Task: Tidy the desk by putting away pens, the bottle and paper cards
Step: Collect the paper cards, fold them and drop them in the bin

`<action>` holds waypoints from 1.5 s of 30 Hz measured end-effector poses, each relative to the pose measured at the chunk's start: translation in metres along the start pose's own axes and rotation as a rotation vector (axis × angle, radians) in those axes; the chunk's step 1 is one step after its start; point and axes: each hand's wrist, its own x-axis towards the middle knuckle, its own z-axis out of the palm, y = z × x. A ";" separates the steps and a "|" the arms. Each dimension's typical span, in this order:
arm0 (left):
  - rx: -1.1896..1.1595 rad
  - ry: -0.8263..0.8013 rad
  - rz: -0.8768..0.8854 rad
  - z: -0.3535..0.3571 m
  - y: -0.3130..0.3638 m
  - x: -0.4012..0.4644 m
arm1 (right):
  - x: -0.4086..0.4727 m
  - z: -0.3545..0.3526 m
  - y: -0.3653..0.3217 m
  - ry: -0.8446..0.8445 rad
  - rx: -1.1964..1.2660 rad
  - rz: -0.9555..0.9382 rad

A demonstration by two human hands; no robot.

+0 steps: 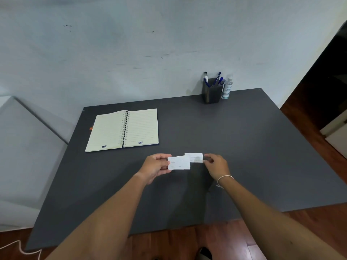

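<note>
Open notebook (pixel 123 129) — "AIG" printed on both pages.

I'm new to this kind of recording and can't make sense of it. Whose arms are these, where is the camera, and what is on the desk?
No machine here: a person wears one camera on the head, looking down at their own arms. The left hand holds a paper card; the right hand pinches a second card at its edge. On the dark desk lie an open spiral notebook, a pen holder with pens, and a small clear bottle right beside it.
</note>
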 end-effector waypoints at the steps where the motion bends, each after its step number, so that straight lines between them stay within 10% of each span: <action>1: 0.002 0.003 0.000 -0.002 -0.001 0.000 | 0.001 0.000 0.003 -0.008 -0.035 -0.008; 22: 0.009 0.109 -0.053 -0.021 -0.007 -0.001 | 0.026 0.029 0.010 0.077 -0.397 -0.095; 36: 0.008 0.089 -0.038 -0.006 0.003 0.007 | 0.020 0.001 -0.017 -0.138 0.443 0.084; 45: -0.001 0.049 0.013 0.008 0.017 0.010 | 0.004 -0.003 -0.044 -0.217 0.359 -0.016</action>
